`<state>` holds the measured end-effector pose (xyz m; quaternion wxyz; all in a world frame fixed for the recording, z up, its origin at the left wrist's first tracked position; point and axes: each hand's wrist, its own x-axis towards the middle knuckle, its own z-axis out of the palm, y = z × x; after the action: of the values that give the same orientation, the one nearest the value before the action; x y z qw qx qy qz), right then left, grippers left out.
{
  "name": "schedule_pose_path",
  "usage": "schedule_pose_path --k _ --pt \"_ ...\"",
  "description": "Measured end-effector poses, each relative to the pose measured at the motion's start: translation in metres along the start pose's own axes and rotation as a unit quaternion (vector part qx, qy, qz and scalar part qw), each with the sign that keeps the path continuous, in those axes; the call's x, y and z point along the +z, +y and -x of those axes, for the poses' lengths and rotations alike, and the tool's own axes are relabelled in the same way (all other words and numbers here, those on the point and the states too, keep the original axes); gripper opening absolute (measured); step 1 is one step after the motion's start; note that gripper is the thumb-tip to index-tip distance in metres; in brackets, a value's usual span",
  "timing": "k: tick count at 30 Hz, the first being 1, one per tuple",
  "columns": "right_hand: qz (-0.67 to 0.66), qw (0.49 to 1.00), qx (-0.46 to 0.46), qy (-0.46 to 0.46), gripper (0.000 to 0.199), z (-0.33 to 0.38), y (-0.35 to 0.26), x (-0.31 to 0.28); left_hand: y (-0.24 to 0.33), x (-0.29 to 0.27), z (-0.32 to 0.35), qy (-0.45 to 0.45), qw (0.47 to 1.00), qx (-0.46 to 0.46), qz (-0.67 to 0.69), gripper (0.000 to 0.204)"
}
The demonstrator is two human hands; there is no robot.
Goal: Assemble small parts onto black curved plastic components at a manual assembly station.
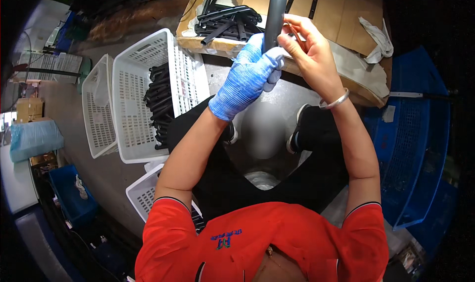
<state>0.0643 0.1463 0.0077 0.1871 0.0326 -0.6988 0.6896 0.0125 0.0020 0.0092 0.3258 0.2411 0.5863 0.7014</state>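
Left hand: the left hand [247, 76], in a blue knit glove, sits just above the middle of the frame, its fingers wrapped tight round the dark tube [275, 15].
Right hand: the right hand [309, 52] is bare, with a silver bangle [335, 102] at the wrist; it lies against the tube from the right side, touching the gloved fingers, and pinches a thin reddish tool [296, 37] whose kind I cannot make out.
Dark tube: a long grey-black tube, held nearly upright at the top centre of the frame, running out past the upper edge; its lower end is hidden inside the glove.
Cardboard box: an open cardboard box [346, 15] lies across the upper right, behind the hands, with a heap of short black tubes [225, 20] in its left part and a white rag [378, 37] near its right edge.
White basket: a white slotted basket [133, 94] stands left of centre, holding more black tubes [158, 106] stacked along its right side; a second white basket [96, 109] leans just beside it on the left.
Blue crates: blue crates [415, 148] fill the right side of the frame.
Person: red shirt at the bottom edge, dark trousers, shoes [297, 133] on the grey floor below the hands.
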Motion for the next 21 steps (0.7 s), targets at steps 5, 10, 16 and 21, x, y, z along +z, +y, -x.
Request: schedule_pose_path --k 5,10,16,21 --pt "0.41 0.904 -0.089 0.084 0.018 0.015 -0.027 0.007 0.007 -0.001 0.001 0.005 0.998 -0.014 0.058 0.022" --pt "0.453 0.868 -0.198 0.045 0.01 0.018 -0.027 0.005 0.007 -0.002 0.002 0.023 0.999 0.014 0.047 0.021" --pt "0.485 0.849 -0.206 0.049 0.009 0.019 -0.031 0.007 0.007 -0.003 0.001 0.03 0.999 0.037 0.003 0.019" --pt "0.495 0.842 -0.209 0.053 0.01 0.02 -0.029 0.007 0.005 -0.002 0.0 0.023 0.999 0.032 0.015 0.02"
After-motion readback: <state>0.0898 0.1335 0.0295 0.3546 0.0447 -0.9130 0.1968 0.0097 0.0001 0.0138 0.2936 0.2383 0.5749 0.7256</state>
